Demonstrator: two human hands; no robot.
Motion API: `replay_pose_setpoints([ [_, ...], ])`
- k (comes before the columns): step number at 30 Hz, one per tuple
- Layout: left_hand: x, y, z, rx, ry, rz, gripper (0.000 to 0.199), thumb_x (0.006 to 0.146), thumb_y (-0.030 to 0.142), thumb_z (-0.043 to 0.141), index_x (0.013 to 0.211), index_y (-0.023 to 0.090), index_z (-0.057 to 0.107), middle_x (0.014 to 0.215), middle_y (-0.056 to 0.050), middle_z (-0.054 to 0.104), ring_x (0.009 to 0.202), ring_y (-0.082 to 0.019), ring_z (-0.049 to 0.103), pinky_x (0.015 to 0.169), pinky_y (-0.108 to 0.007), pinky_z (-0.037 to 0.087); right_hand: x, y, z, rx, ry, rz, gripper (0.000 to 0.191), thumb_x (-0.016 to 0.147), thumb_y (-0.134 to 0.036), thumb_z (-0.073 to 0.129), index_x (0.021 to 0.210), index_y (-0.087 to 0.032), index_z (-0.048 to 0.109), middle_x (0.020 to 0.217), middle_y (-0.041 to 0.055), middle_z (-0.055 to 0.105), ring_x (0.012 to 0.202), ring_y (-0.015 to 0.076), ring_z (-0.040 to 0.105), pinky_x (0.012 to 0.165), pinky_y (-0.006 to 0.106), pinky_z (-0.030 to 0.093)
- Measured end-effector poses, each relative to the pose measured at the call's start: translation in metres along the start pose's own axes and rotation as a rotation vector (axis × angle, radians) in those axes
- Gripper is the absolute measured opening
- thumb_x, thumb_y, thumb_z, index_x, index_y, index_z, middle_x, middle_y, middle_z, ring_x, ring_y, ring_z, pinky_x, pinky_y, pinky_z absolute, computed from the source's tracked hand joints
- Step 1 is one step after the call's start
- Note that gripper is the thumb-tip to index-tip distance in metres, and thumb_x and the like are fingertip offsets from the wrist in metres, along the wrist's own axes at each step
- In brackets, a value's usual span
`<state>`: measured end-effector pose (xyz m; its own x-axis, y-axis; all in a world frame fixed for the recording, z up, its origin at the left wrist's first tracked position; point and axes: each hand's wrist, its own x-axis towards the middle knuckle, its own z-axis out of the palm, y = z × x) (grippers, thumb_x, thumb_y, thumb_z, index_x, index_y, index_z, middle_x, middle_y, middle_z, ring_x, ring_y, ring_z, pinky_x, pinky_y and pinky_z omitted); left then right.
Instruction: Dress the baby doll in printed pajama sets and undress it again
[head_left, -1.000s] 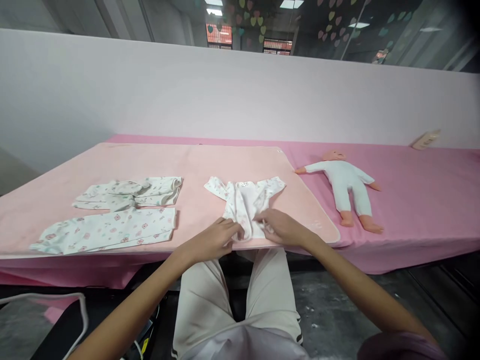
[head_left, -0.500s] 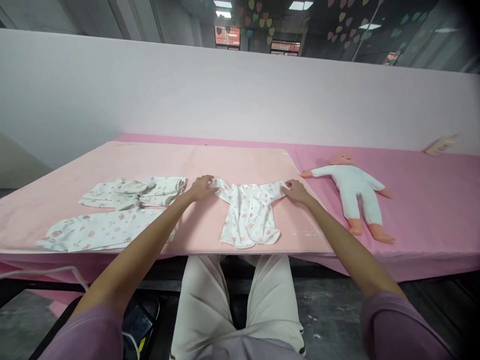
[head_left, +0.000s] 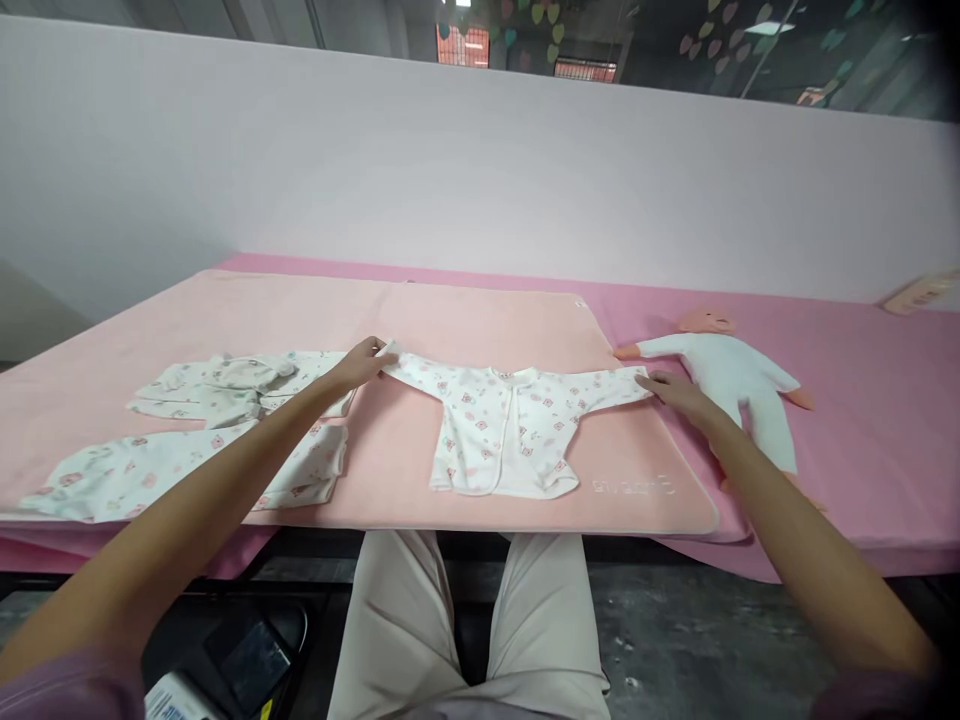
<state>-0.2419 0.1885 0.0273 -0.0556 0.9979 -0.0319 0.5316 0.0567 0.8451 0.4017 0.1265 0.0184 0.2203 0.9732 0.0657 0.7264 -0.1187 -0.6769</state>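
A small white baby shirt (head_left: 480, 425) with a pink print lies front up on the peach mat (head_left: 465, 320), its sleeves drawn out to both sides. My left hand (head_left: 364, 362) pinches the cuff of the sleeve on the left. At the other cuff, my right hand (head_left: 676, 390) is closed on the sleeve end. Left of the shirt lie printed baby pants (head_left: 142, 472), partly covered by my left forearm. Behind them is a folded printed garment (head_left: 187, 388) with a small bunched cloth piece (head_left: 251, 372) on top.
A baby doll (head_left: 720, 365) in white lies on the pink sheet (head_left: 877, 420) to the right, partly behind my right forearm. A pale bottle (head_left: 916, 293) lies at the far right by the white wall (head_left: 480, 180). Below the table edge are a dark device and a white box.
My hands have moved apart, left hand leftward and right hand rightward. The shirt's sleeves, shorter and bunched before, are now stretched out long. The view has tilted down slightly.
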Motion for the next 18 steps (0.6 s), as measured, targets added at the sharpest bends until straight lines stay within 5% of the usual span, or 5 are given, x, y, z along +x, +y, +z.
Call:
replay_pose_setpoints([
  [3, 0.000, -0.007, -0.002, 0.113, 0.037, -0.068, 0.039, 0.078, 0.042, 0.078, 0.099, 0.022, 0.052, 0.089, -0.004, 0.071, 0.071, -0.019, 0.066, 0.068, -0.032, 0.051, -0.007, 0.017, 0.001, -0.144, -0.089, 0.078, 0.041, 0.090, -0.062, 0.067, 0.084, -0.021, 0.067, 0.070, 0.0037, 0.066, 0.070, 0.0232, 0.059, 0.070, 0.035, 0.047],
  [5, -0.003, -0.004, 0.003, 0.305, 0.069, -0.069, 0.040, 0.080, 0.038, 0.077, 0.108, 0.022, 0.054, 0.104, -0.008, 0.075, 0.087, -0.026, 0.071, 0.080, -0.039, 0.054, -0.015, 0.012, 0.012, -0.205, -0.003, 0.058, 0.036, 0.092, -0.056, 0.065, 0.097, -0.020, 0.068, 0.086, 0.0083, 0.073, 0.081, 0.0263, 0.064, 0.077, 0.037, 0.049],
  [8, -0.011, 0.009, 0.018, 0.608, 0.164, 0.097, 0.041, 0.084, 0.029, 0.070, 0.122, 0.021, 0.057, 0.130, -0.016, 0.072, 0.125, -0.039, 0.061, 0.104, -0.052, 0.049, -0.030, -0.013, 0.033, -0.264, 0.182, -0.154, 0.034, 0.094, -0.043, 0.061, 0.116, -0.018, 0.067, 0.116, 0.0159, 0.074, 0.109, 0.0321, 0.065, 0.098, 0.043, 0.049],
  [10, -0.017, 0.024, 0.033, 0.707, 0.183, 0.265, 0.041, 0.088, 0.028, 0.064, 0.128, 0.020, 0.059, 0.143, -0.020, 0.064, 0.138, -0.043, 0.051, 0.111, -0.057, 0.044, -0.039, -0.039, 0.048, -0.249, 0.157, -0.335, 0.033, 0.097, -0.039, 0.057, 0.120, -0.018, 0.066, 0.123, 0.0169, 0.072, 0.117, 0.0337, 0.062, 0.106, 0.047, 0.046],
  [18, -0.026, 0.099, 0.115, 0.666, -0.342, 0.856, 0.047, 0.090, 0.031, 0.059, 0.136, 0.026, 0.065, 0.132, -0.012, 0.069, 0.130, -0.034, 0.054, 0.113, -0.048, 0.041, -0.045, -0.144, 0.110, -0.305, -0.347, -0.869, 0.037, 0.100, -0.022, 0.054, 0.135, -0.022, 0.067, 0.140, 0.0107, 0.069, 0.131, 0.0324, 0.056, 0.114, 0.048, 0.043],
])
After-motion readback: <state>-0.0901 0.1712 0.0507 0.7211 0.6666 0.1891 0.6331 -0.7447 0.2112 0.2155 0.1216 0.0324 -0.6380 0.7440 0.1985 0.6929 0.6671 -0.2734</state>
